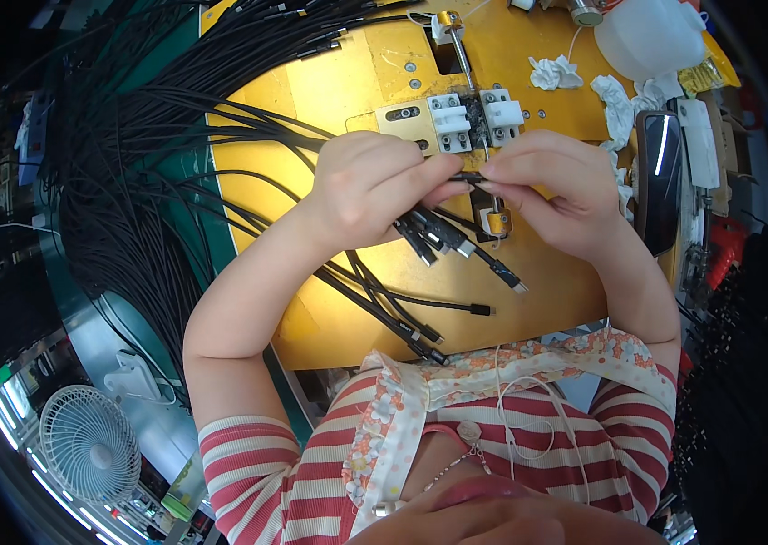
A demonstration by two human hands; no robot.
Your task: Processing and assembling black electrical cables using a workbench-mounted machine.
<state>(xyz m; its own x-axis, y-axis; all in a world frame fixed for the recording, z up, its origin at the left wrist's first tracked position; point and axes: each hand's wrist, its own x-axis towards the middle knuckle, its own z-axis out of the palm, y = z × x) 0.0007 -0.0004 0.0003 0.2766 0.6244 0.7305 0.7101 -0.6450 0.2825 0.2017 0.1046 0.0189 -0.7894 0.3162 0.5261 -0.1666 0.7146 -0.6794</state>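
Both my hands meet just in front of a small fixture with white blocks (450,123) on a yellow work plate (547,291). My left hand (370,186) is closed round several black cables, whose connector ends (443,234) hang out below the fingers. Between its thumb and forefinger sits one black cable end (467,178). My right hand (561,186) pinches the tip of that same cable end from the other side. Fingers hide most of the connector. More cable ends (429,341) lie on the plate nearer to me.
A large bundle of black cables (130,209) spreads over the left side and far edge. At the right lie crumpled white tissues (615,109), a dark phone-like slab (658,182) and a white plastic container (649,36). A small fan (91,443) stands at lower left.
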